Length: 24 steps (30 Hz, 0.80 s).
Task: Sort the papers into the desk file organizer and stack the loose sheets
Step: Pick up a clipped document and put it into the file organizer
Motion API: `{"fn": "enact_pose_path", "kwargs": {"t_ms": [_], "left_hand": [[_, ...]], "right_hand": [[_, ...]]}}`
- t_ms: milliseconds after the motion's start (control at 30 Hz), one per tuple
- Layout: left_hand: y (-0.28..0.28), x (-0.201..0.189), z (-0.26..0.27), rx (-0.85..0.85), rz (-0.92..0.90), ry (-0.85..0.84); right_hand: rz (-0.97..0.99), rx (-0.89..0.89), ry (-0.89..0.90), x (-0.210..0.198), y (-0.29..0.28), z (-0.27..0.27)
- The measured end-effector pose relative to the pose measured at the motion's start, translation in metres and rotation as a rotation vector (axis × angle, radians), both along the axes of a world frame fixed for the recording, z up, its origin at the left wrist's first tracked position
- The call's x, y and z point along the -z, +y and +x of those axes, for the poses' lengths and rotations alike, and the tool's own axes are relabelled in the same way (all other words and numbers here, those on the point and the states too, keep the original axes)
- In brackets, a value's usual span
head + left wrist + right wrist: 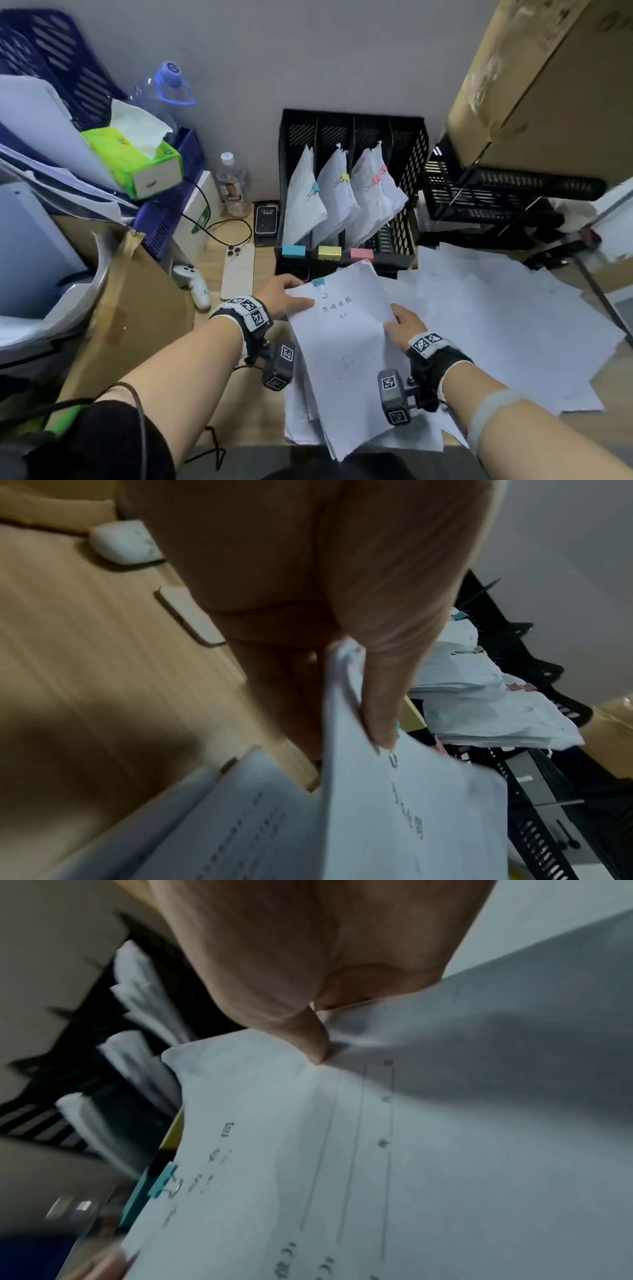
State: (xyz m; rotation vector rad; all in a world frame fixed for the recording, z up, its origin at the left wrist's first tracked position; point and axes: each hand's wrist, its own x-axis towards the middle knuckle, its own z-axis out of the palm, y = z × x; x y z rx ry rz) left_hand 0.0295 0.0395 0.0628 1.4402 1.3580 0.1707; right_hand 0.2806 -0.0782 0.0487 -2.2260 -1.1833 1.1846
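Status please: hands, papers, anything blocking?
Left hand and right hand both grip blue-clipped packet. Organizer ahead, three slots filled. Nothing blocking.

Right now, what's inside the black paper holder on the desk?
The black paper holder has three slots holding clipped paper bundles: blue clip, yellow clip, pink clips. The papers hide the slot bottoms.

The top sheet of the clipped bundle bore the printed heading "劳动合同". The blue bottle cap carried a "G". Print on the tissue pack was too small to read
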Motion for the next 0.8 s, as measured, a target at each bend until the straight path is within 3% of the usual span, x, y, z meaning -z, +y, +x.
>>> {"fn": "enact_pose_path", "kwargs": {"t_ms": [133, 533, 800], "left_hand": [[-0.015, -0.004, 0.007, -0.065, -0.200, -0.150], [-0.040, 0.005, -0.003, -0.067, -0.232, -0.184], [-0.056, -0.001, -0.013, -0.059, -0.214, -0.189]], "right_hand": [[-0.043, 0.135, 0.070, 0.013, -0.022, 0.003], [-0.033, 0.212, 0.157, 0.003, -0.040, -0.004], [0.183, 0.243, 0.218, -0.021, -0.019, -0.023]]}}
